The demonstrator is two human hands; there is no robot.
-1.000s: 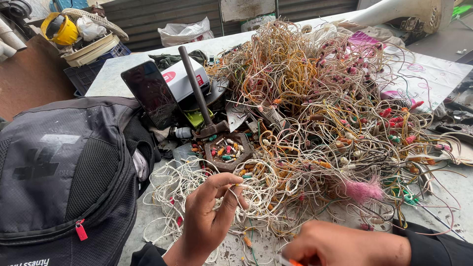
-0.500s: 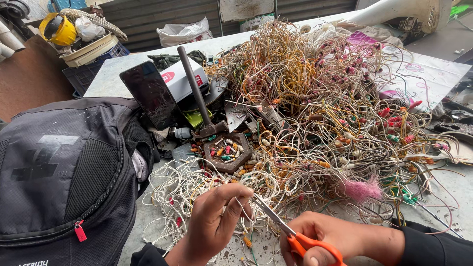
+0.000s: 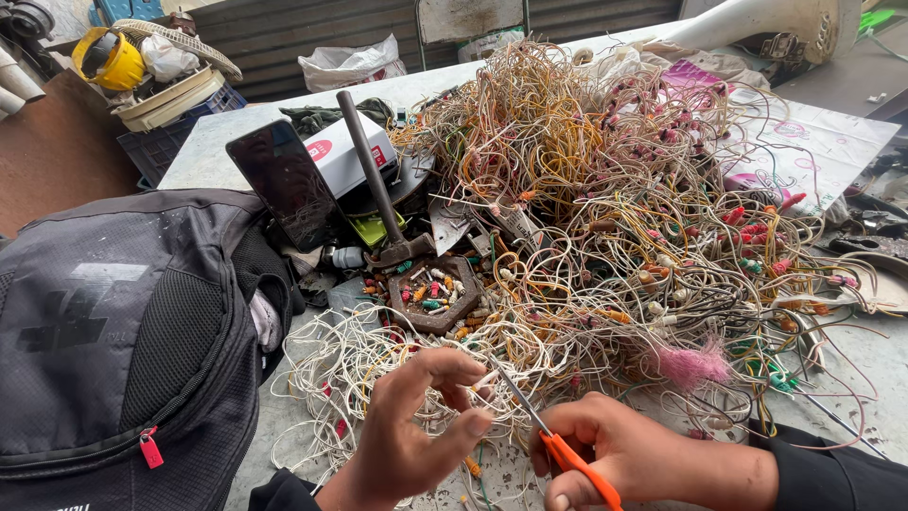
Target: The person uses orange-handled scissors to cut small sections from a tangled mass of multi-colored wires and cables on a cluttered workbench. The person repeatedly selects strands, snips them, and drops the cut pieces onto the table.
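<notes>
Far left: dark grey fabric backpack (image 3: 113, 331) with a red zip pull is lying on the concrete table (image 3: 203, 156), taking up the left edge. Just right of it, a black-screened phone (image 3: 284, 185) is leaning tilted against a white cardboard box (image 3: 345, 151). A rusty iron hammer (image 3: 378, 194) is standing head-down beside a rusty hexagonal metal tray (image 3: 435, 298) of small coloured wire bits.

Left hand (image 3: 411, 431) is coming up from the bottom edge, palm turned toward the camera, fingers half curled, thumb and fingertips pinching a thin white wire (image 3: 482, 383) from the loose pale strands in front of the tray.

Right hand (image 3: 624, 459) is entering from the lower right, black sleeve at the wrist, knuckles up, gripping orange-handled scissors (image 3: 549, 435). Blades are pointing up-left and meeting the pinched wire; cannot tell how far apart they are.

Behind and right: a big tangled heap of multicoloured thin wires (image 3: 624, 199) is covering most of the table, with a pink fluffy tuft (image 3: 690, 364) at its near edge.
</notes>
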